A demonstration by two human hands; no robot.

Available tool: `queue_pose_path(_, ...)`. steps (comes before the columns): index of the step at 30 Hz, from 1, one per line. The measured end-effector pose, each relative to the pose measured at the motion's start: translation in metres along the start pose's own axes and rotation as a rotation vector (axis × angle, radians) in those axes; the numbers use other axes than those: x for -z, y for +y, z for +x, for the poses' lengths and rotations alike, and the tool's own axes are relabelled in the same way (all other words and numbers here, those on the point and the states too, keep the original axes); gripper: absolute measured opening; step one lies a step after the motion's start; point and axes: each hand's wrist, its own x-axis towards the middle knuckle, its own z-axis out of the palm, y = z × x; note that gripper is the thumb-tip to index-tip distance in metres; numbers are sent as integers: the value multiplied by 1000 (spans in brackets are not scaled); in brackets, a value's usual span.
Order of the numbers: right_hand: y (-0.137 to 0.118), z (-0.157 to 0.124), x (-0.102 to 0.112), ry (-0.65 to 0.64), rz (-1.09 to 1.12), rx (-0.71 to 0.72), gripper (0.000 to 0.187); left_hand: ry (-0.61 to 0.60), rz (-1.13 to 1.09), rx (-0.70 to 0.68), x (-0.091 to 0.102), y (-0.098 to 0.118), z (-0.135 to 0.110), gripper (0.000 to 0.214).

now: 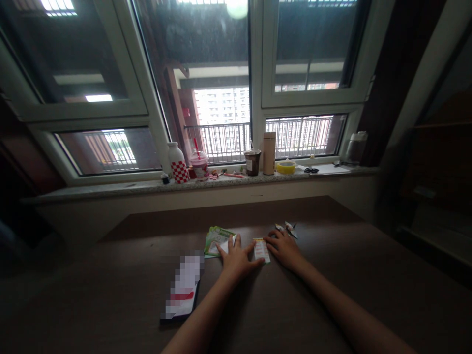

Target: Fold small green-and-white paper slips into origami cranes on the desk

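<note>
My left hand (pixel 237 256) lies spread on the brown table, fingers apart. Its upper fingertips reach over a white paper and a fanned stack of green printed sheets (pixel 214 241), covering part of them. Between both hands is a small printed slip (pixel 261 250) with red text on white; my left thumb and index finger touch its left and lower edges. My right hand (pixel 283 248) rests flat with loosely stretched fingers, their tips at the slip's right edge. Just beyond it lie two small folded paper pieces (pixel 291 229), partly hidden by its fingers.
A pale, blurred-out flat object with a dark edge (pixel 184 290) lies left of my left forearm. Along the stone windowsill (pixel 221 183) stand a checkered bottle (pixel 179 164), a pink drink cup (pixel 199 166), a dark drink cup (pixel 252 163), a tan flask (pixel 269 153), yellow tape (pixel 285 168) and scissors (pixel 311 170).
</note>
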Motion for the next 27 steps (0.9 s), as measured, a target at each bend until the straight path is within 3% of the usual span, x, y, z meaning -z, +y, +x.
queue_pose_path(10, -5, -2, -4, 32, -82, -14, 36, 33, 7, -6, -5, -2, 2, 72)
queue_pose_path(18, 6, 0, -6, 59, 36, 50, 31, 37, -7, -6, -5, -1, 1, 71)
queue_pose_path(27, 6, 3, -4, 11, 113, -22, 34, 44, -17, -7, -6, -1, 1, 72)
